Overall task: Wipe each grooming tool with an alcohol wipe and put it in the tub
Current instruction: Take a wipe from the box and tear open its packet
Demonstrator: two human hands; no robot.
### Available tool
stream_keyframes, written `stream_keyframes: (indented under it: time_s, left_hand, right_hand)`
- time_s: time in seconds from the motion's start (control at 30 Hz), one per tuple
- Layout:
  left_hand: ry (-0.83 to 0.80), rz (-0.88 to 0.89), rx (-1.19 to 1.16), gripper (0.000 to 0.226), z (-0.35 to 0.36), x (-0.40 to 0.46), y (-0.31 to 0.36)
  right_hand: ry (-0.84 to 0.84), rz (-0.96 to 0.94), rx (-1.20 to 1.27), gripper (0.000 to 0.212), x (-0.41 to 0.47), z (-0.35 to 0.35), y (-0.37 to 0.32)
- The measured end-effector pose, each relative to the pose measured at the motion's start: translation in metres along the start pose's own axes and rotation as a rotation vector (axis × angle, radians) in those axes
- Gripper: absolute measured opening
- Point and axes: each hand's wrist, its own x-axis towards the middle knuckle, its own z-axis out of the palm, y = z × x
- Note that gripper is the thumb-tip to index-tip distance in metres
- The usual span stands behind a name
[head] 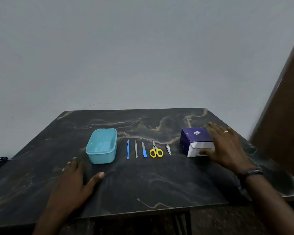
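Where marbled slab [143, 184] gleams: rect. plastic tub [101, 146].

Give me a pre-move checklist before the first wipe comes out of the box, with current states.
1. Light blue plastic tub empty and open: ok.
2. Five tools in a row, none wiped yet: blue-handled pusher, plain metal file, blue-tipped file, yellow-handled scissors, small metal nail clipper: ok.
3. Right hand on the purple and white wipe box: ok.
4. Box opened, wipe reachable: cannot tell.
5. Left hand free, flat on the dark marbled table: ok.
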Motion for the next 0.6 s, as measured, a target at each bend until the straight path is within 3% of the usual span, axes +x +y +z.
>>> stream_keyframes:
  time_s: [0.2,0.43,0.6]
  left_hand:
    - [0.041,0.08,0.047,0.079,0.005,0.006,-0.006]
    - [0.028,0.091,0.048,0.08,0.005,0.007,-0.005]
    - [0.029,0.082,0.032,0.086,0.006,0.007,-0.005]
  right_hand:
    - [-0.043,-0.093,-0.146,0.078,0.01,0.006,0.007]
    - [0.187,-0.225,-0.205,0.05,0.008,0.006,0.011]
    - [0.384,-0.144,-0.099,0.029,0.017,-0.001,0.006]
